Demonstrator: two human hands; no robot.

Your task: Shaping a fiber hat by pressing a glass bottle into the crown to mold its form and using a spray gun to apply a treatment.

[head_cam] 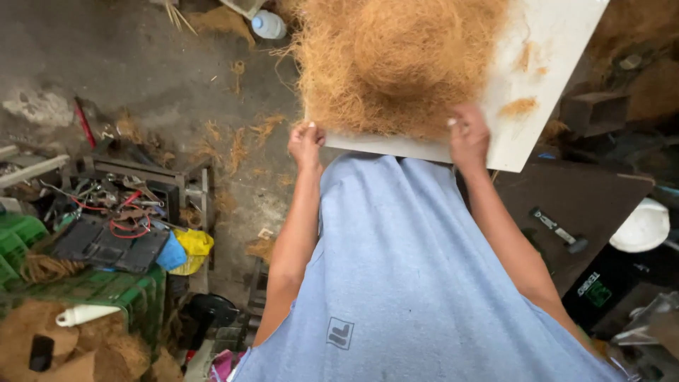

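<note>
**Both hands on the near edge of a fibre-laden board**

A person in a pale blue sleeveless top stands over a flat white rectangular board (pixel 544 106) that carries a big loose mound of golden-brown coir-like fibre (pixel 396 60). The left hand (pixel 305 143) is closed around the board's near edge at about 9 o'clock of the mound, fingers curled under and thumb on top. The right hand (pixel 468 134) is clamped on the same edge at about 4 o'clock of the mound, its fingertips pressing into the fringe of the fibre. The mound lies just beyond both hands, at 12 o'clock from them, touching the right one and just beside the left.

What the board rests on is hidden by the torso, so whether a bench bears it or the hands alone do is hard to tell.

Judged from this view, the risk is spillage: the mound is loose and overhangs the near edge, so any tilt of the board could slide it off onto the grey concrete floor (pixel 141 64), where stray tufts already lie. A slack grip on one side would tip the board.

At 8 o'clock sit green plastic crates (pixel 106 286) with tangled tools and red wire; a clear plastic bottle with a blue cap (pixel 269 25) lies at 11 o'clock.
</note>
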